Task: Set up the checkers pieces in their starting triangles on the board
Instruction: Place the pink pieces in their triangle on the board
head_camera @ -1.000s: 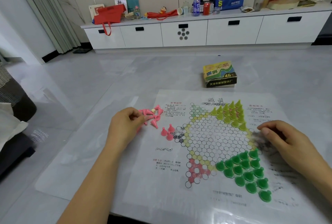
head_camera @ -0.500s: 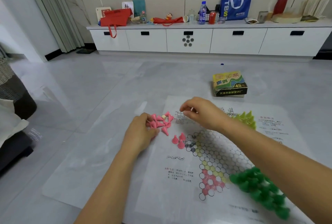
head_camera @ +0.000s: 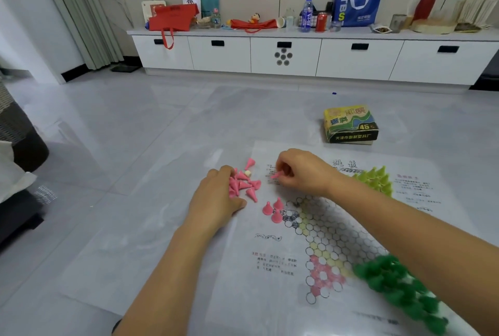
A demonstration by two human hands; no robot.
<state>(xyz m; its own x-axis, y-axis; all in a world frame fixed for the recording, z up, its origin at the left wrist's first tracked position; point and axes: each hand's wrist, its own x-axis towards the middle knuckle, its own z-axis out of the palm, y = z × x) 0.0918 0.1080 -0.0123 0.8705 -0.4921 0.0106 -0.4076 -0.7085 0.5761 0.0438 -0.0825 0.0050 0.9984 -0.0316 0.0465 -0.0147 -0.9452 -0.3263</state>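
Note:
The paper checkers board (head_camera: 272, 257) lies on the floor under a clear sheet. Yellow-green pieces (head_camera: 376, 180) fill its far triangle and dark green pieces (head_camera: 397, 287) fill the near right one. Three pink pieces (head_camera: 272, 210) stand at the left triangle's tip. A loose pile of pink pieces (head_camera: 249, 187) lies just left of the board, with one small white bit among them. My left hand (head_camera: 216, 198) rests on that pile, fingers curled over some pieces. Just right of the pile, my right hand (head_camera: 305, 171) pinches a single pink piece (head_camera: 276, 175) above the board's printed text.
The game's cardboard box (head_camera: 351, 125) sits on the floor beyond the board. A white low cabinet (head_camera: 283, 55) with bags and bottles on top runs along the far wall. Dark furniture (head_camera: 19, 152) stands at the left edge.
My right hand crossed from the board's right side to the pink pile and picked up one pink piece. My left hand stayed on the pile. The camera view tilted up slightly.

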